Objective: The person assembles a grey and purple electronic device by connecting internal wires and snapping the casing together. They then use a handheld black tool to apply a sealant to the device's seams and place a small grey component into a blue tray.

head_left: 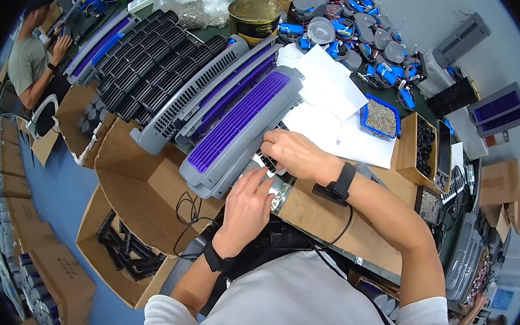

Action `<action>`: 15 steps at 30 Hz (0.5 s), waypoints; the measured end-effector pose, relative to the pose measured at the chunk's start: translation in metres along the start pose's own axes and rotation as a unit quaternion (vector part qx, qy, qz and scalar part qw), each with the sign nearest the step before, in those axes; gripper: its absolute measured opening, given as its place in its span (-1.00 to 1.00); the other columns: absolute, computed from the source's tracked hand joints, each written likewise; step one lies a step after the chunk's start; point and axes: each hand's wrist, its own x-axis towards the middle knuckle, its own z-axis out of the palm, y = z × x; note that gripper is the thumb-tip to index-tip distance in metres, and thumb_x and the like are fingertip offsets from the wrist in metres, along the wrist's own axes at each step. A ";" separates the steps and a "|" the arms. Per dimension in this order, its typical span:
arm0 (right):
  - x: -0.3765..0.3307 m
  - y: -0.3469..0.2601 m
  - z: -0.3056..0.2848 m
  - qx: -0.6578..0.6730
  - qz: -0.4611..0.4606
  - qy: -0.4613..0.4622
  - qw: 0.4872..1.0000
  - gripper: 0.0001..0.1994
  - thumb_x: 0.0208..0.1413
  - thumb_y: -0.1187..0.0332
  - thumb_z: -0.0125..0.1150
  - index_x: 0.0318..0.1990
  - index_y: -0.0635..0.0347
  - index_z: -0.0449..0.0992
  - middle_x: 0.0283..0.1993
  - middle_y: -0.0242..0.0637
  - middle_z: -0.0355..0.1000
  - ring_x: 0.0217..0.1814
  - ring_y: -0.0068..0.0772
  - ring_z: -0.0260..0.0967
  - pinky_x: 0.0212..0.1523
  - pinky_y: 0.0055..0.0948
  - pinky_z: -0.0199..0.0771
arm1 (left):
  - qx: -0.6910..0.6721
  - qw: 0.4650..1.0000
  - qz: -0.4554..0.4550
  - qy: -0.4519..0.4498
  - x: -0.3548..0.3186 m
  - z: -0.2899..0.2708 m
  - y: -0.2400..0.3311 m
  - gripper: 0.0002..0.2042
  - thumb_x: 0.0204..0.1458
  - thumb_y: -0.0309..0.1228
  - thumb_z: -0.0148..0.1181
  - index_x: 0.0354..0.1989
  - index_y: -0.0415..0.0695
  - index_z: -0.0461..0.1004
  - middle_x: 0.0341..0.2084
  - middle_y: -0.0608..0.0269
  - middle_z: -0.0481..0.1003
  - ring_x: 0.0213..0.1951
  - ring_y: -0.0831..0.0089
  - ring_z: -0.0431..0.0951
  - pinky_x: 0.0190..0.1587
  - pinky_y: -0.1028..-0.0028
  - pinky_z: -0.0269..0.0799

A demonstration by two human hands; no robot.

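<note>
1. From where I stand, the person's right hand (296,153) bends over a small black part (267,162) on the brown-topped table (307,211). Its grip is narrow, fingers bunched at the part; I cannot tell whether they pinch it.
2. The left hand (246,204) reaches in from the other side, fingers loosely spread, fingertips close by the same part. Whether that grip holds anything, I cannot tell.
3. The black part sits between the two hands, just beside a long grey housing with purple slats (241,124), which lies slantwise beyond the left hand.
4. White paper sheets (328,88) spread past the right hand, with a blue plastic tray of small pieces (364,114) at their right edge.
5. Farther off stands a dark, yellow-banded round tub (254,22), near a heap of blue-and-grey parts (354,36).
6. To the left, an open cardboard box (153,287) holds black, tube-like pieces (125,247).
</note>
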 end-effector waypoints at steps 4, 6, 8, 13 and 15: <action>0.002 0.003 -0.002 0.014 0.002 -0.030 0.999 -0.75 -0.29 0.59 0.36 -0.35 0.33 0.50 -0.25 -0.13 0.41 -0.10 -0.05 0.40 -0.10 -0.23 0.50 | -0.008 1.000 -0.002 -0.007 0.001 0.000 -0.001 -0.70 -0.14 -0.56 0.33 -0.16 -0.31 0.56 -0.04 -0.02 0.50 0.05 0.02 0.47 0.10 0.21 0.41; 0.002 0.005 -0.002 0.033 0.001 -0.049 0.998 -0.71 -0.33 0.58 0.40 -0.34 0.32 0.50 -0.22 -0.13 0.41 -0.09 -0.03 0.39 -0.09 -0.23 0.48 | -0.007 1.000 -0.001 -0.008 0.002 -0.001 0.000 -0.71 -0.14 -0.56 0.33 -0.17 -0.31 0.56 -0.06 0.00 0.51 0.03 0.04 0.48 0.08 0.22 0.43; 0.001 0.009 -0.001 0.063 -0.007 -0.068 0.996 -0.70 -0.33 0.59 0.41 -0.34 0.31 0.50 -0.21 -0.13 0.40 -0.08 -0.03 0.38 -0.08 -0.23 0.47 | -0.003 1.000 0.005 -0.005 0.003 -0.003 0.001 -0.72 -0.14 -0.55 0.34 -0.19 -0.29 0.57 -0.09 0.03 0.53 -0.01 0.07 0.51 0.04 0.23 0.46; -0.003 0.009 -0.002 0.090 -0.005 -0.021 0.996 -0.68 -0.36 0.62 0.42 -0.35 0.33 0.48 -0.20 -0.12 0.41 -0.07 -0.02 0.37 -0.05 -0.23 0.46 | -0.028 0.994 -0.012 0.104 0.017 -0.030 0.000 -0.78 -0.15 -0.56 0.35 -0.26 -0.20 0.61 -0.22 0.10 0.57 -0.18 0.16 0.58 -0.14 0.28 0.52; -0.004 0.011 0.000 0.096 -0.001 -0.028 0.995 -0.69 -0.35 0.62 0.42 -0.35 0.32 0.48 -0.20 -0.13 0.42 -0.06 -0.03 0.37 -0.04 -0.23 0.47 | 0.024 0.985 -0.046 0.163 0.025 -0.045 -0.003 -0.74 -0.19 -0.57 0.37 -0.24 -0.20 0.59 -0.22 0.11 0.55 -0.16 0.13 0.53 -0.14 0.26 0.46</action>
